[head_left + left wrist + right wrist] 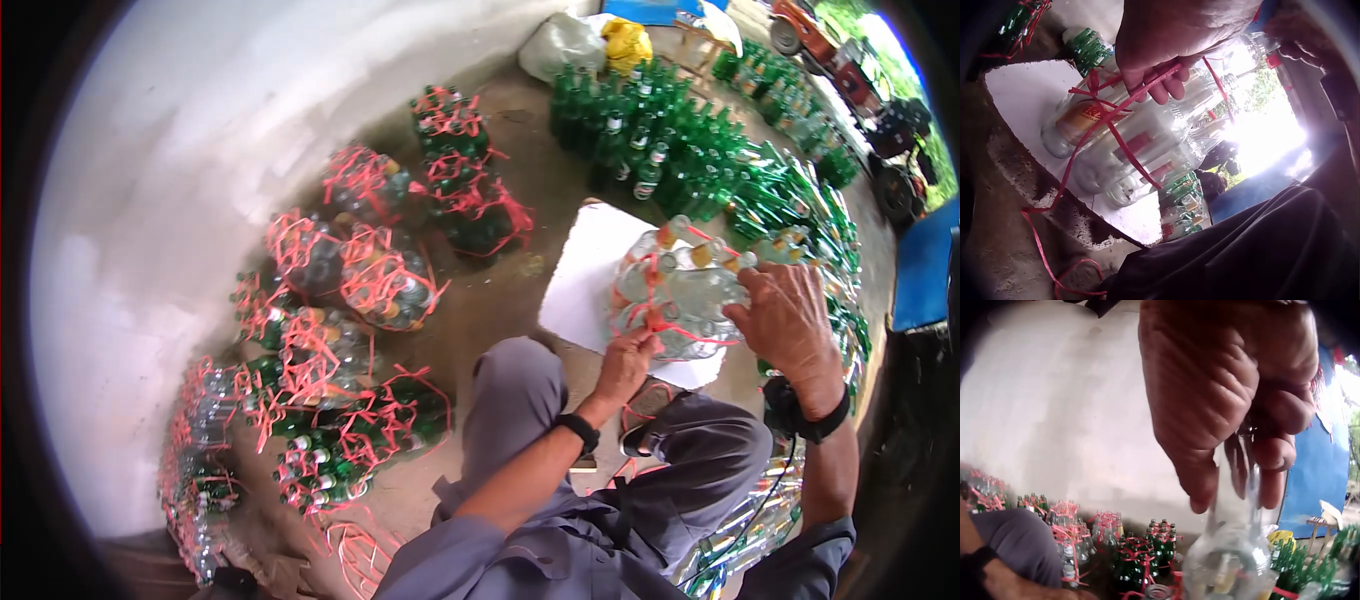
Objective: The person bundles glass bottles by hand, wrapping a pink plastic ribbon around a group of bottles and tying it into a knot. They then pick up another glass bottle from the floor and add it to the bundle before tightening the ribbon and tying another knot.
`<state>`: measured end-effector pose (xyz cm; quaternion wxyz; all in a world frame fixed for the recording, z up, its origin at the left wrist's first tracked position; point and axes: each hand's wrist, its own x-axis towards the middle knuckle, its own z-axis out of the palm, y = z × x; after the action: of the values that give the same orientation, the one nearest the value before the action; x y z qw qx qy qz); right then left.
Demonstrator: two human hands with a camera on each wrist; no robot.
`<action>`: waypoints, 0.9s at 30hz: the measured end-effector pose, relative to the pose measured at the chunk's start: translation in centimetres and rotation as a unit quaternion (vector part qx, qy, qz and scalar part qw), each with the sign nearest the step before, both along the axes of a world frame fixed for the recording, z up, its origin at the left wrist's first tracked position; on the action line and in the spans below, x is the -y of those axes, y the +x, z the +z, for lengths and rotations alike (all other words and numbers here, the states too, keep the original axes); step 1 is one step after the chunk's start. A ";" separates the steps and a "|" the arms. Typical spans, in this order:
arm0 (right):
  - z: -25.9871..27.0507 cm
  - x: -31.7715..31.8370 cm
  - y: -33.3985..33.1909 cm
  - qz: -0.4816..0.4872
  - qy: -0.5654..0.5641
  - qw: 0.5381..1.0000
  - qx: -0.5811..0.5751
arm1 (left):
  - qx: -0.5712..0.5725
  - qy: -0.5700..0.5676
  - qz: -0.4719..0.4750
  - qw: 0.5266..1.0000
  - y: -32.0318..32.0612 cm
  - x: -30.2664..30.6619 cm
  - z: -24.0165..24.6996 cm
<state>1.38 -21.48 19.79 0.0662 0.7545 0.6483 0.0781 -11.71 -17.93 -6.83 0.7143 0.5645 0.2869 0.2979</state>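
Note:
A bundle of clear glass bottles (690,290) stands on a white board (575,285) in front of the person, with red plastic string (1094,128) running around and across it. At the near side of the bundle, the left hand (625,368) pinches the string between thumb and fingers. One loose length trails down past the board's edge in the left wrist view. The right hand (790,315) is at the bundle's right side. In the right wrist view its thumb and fingers hold a clear bottle (1229,550) by the neck, hiding the mouth.
String-tied bottle bundles (390,275) stand along the wall to the left. Many green bottles (640,125) stand at the back, and more lie at the right (800,200). Loose red string (355,550) lies on the floor near the person's knees (515,380). Sacks (563,48) sit at the far wall.

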 end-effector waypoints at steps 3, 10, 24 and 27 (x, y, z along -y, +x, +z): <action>-0.5 -0.2 0.2 -0.006 0.000 1.000 -0.008 | -0.018 -0.005 -0.011 1.000 -0.2 -0.2 1.1; 0.0 -1.0 0.9 -0.073 -0.020 0.993 -0.096 | 0.006 0.001 -0.007 1.000 0.2 0.0 0.1; 0.2 -1.6 2.9 0.024 0.022 0.991 -0.129 | 0.018 -0.031 -0.008 0.999 0.1 0.0 0.6; 1.6 -3.3 2.6 -0.103 -0.118 0.980 -0.123 | -0.017 -0.038 -0.035 0.999 0.0 -0.3 0.1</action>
<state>3.99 -18.17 21.43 0.0817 0.8082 0.5746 -0.0995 -11.69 -17.62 -6.68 0.7405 0.5514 0.2900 0.2520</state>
